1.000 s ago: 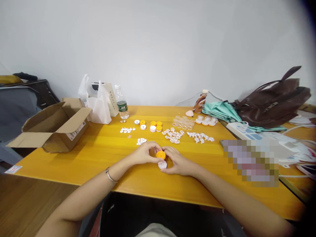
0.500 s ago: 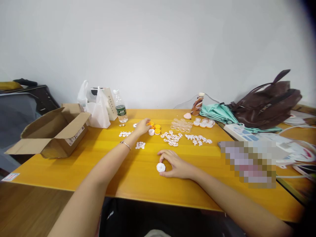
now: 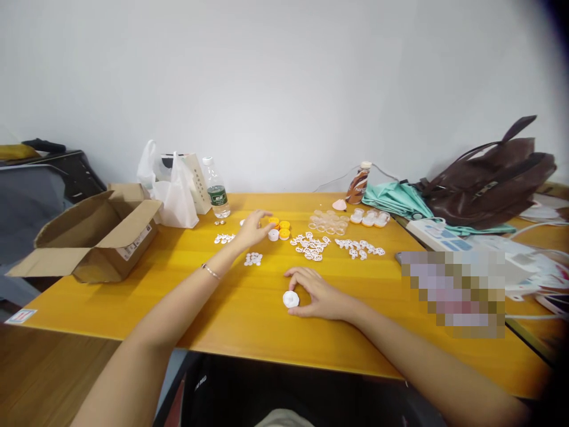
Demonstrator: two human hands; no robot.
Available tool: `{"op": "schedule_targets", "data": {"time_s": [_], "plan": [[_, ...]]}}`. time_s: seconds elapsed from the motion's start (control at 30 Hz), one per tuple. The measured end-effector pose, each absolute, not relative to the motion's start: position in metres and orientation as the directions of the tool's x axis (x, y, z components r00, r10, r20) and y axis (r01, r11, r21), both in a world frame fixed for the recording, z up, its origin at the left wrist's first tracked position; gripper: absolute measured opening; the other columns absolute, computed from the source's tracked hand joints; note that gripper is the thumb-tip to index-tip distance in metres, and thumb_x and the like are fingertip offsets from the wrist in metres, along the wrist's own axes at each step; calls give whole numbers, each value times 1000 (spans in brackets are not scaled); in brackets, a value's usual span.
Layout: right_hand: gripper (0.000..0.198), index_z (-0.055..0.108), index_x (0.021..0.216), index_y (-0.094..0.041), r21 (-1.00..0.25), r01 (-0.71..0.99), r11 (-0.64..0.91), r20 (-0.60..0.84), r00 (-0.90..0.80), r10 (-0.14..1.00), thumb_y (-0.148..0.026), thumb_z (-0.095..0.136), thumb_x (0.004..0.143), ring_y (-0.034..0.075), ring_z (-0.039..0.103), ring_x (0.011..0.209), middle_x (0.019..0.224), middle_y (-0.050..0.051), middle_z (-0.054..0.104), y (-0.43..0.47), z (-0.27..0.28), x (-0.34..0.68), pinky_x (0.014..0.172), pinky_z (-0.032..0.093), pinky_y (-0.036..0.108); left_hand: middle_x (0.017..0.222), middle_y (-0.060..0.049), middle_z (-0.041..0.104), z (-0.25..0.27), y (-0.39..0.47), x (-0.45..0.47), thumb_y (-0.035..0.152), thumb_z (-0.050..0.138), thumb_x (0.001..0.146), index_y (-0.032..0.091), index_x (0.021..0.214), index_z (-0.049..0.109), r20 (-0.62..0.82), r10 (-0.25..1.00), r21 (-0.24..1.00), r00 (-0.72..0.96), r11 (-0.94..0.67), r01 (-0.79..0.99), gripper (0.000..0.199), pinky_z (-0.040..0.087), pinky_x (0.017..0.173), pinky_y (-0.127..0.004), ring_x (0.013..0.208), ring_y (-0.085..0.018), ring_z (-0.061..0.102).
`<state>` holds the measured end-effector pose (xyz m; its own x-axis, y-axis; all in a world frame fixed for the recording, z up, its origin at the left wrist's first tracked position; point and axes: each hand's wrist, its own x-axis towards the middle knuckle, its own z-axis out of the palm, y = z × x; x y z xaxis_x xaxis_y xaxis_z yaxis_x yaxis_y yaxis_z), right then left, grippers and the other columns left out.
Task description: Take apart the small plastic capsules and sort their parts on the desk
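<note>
My right hand (image 3: 313, 293) rests on the table with thumb and index finger closed around the edge of a white round plastic piece (image 3: 290, 299). Farther back, my left hand (image 3: 253, 231) is stretched out, thumb and fingers apart, with nothing visible between them. Just to its right stand yellow round caps (image 3: 284, 233) and a white round cap (image 3: 273, 235). A white disc (image 3: 242, 223) is partly hidden behind the left hand. Small white pieces (image 3: 224, 238) lie left of that hand, and small white discs (image 3: 253, 259) lie nearer me.
White openwork pieces (image 3: 311, 245), smaller white parts (image 3: 360, 248), clear rings (image 3: 328, 222) and clear-topped containers (image 3: 369, 217) spread to the right. A cardboard box (image 3: 104, 237), plastic bag (image 3: 175, 198) and water bottle (image 3: 217, 193) stand left. A drink bottle (image 3: 358, 184) and brown bag (image 3: 489, 184) are behind, right.
My left hand has drawn back slightly left from the yellow caps, and its fingers have spread. My right hand keeps its hold on the white round piece. The view has shifted slightly.
</note>
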<state>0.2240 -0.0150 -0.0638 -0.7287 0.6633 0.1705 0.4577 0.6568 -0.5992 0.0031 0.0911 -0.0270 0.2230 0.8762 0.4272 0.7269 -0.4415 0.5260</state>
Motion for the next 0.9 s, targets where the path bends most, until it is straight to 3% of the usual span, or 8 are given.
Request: {"op": "schedule_targets", "data": {"time_s": [0.07, 0.13, 0.2, 0.47, 0.67, 0.9], "plan": [[32, 49, 86, -22, -600, 455, 658, 175, -728, 663, -39, 68, 66, 23, 42, 114, 120, 7, 46, -15, -65, 224, 96, 31, 40, 98, -5, 61, -26, 63, 1, 35, 55, 79, 17, 100, 57, 348, 817, 554, 460, -575, 603, 28, 42, 82, -27, 92, -15, 55], [32, 49, 87, -22, -603, 447, 660, 180, -730, 659, -40, 68, 67, 23, 43, 112, 117, 7, 48, -14, -65, 223, 94, 33, 40, 90, -4, 62, -28, 37, 1, 38, 64, 72, 17, 97, 59, 108, 642, 609, 759, -646, 460, 33, 43, 74, -24, 83, -13, 56], [33, 49, 85, -22, -611, 433, 663, 184, -737, 651, -42, 67, 67, 22, 45, 108, 112, 6, 49, -12, -65, 223, 92, 34, 39, 86, -3, 60, -34, 18, 3, 37, 68, 68, 16, 94, 60, 21, 516, 671, 856, -642, 371, 35, 43, 72, -23, 79, -12, 55], [39, 48, 79, -21, -628, 424, 653, 194, -727, 659, -49, 70, 62, 23, 43, 112, 113, 7, 49, -8, -69, 223, 93, 34, 39, 84, -2, 56, -55, 6, 11, 31, 62, 75, 14, 89, 58, 26, 495, 731, 869, -602, 321, 22, 41, 65, -19, 71, -8, 49], [41, 48, 79, -22, -637, 412, 651, 193, -733, 652, -50, 71, 60, 23, 43, 112, 114, 6, 49, -7, -70, 223, 93, 33, 40, 85, -4, 58, -55, 1, 12, 34, 61, 76, 13, 87, 59, 35, 530, 725, 847, -597, 344, 24, 40, 63, -19, 71, -9, 50], [41, 47, 77, -21, -636, 439, 635, 167, -724, 669, -51, 69, 62, 22, 45, 105, 108, 6, 50, -6, -70, 222, 90, 36, 38, 75, -3, 60, -53, 2, 20, 38, 63, 73, 11, 78, 60, -45, 617, 766, 786, -484, 424, 27, 39, 57, -18, 62, -8, 51]]}}
